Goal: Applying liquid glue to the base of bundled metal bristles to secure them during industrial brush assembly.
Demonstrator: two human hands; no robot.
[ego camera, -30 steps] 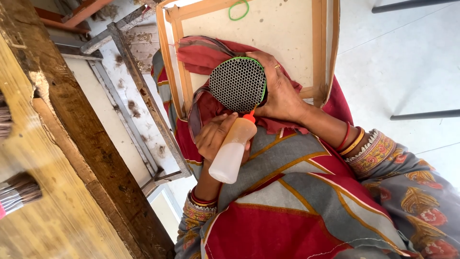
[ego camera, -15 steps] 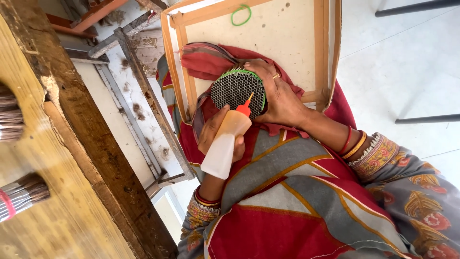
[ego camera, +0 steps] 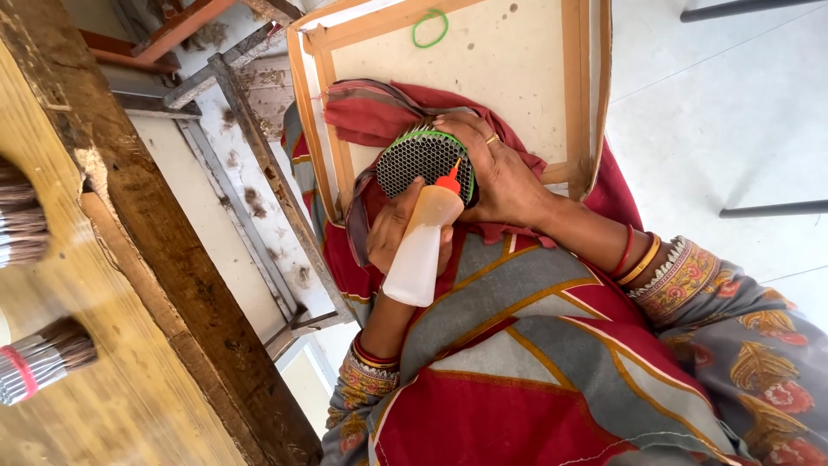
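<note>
Left hand (ego camera: 392,231) gripped squeeze bottle (ego camera: 420,250), red nozzle touching round mesh disc (ego camera: 424,161). Right hand (ego camera: 498,168) clasped disc's green rim, fingers curled. Disc rested on red cloth (ego camera: 371,116) at lower edge of wooden frame board (ego camera: 483,60) on lap.

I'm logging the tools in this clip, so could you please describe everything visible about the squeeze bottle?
The squeeze bottle is a soft, translucent whitish plastic cylinder with a pale orange shoulder and a red cone nozzle. One hand grips its body from behind. It is tilted, base toward the lap, and its tip meets the round dark honeycomb bundle ringed by a green band, which the other hand steadies. Its fill level cannot be told.
</note>
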